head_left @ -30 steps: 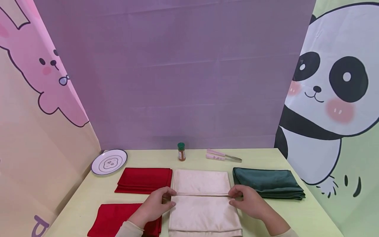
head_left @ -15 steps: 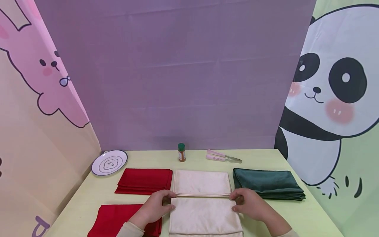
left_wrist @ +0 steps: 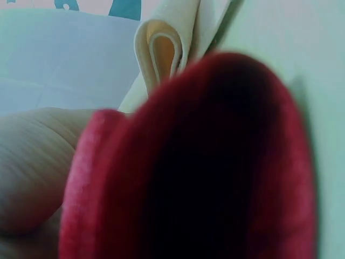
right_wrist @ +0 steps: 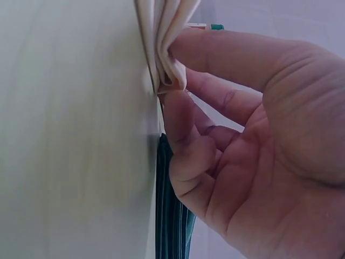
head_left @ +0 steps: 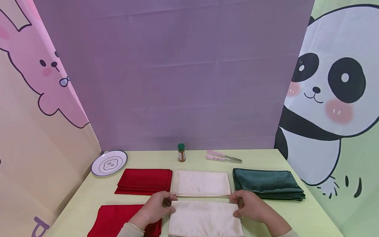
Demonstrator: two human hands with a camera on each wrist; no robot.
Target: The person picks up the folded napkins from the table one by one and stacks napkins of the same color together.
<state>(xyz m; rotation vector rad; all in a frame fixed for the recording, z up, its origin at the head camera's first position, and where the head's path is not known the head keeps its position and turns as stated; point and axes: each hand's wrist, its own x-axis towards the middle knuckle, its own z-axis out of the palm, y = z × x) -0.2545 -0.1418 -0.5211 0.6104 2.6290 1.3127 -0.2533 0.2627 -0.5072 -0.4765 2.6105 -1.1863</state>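
A cream-white folded cloth (head_left: 207,219) lies at the front middle of the table, with a second white folded cloth (head_left: 202,183) just behind it. My left hand (head_left: 155,208) holds the near cloth at its far left corner, thumb at the side edge and index finger at the far edge. At the opposite corner my right hand (head_left: 250,208) holds it the same way. In the right wrist view, thumb and curled fingers meet the layered fold (right_wrist: 171,70). A red folded cloth (left_wrist: 237,162) blocks much of the left wrist view, hiding the left fingertips.
Another red folded cloth (head_left: 145,181) lies behind my left hand. Behind the right one is a dark green folded cloth (head_left: 267,184). Along the back stand a plate (head_left: 109,163), a green-capped spice bottle (head_left: 182,153) and pink-handled tongs (head_left: 223,156).
The near white cloth has slid toward me, and a strip of table now shows between it and the far one. Both hands have shifted slightly nearer with it.
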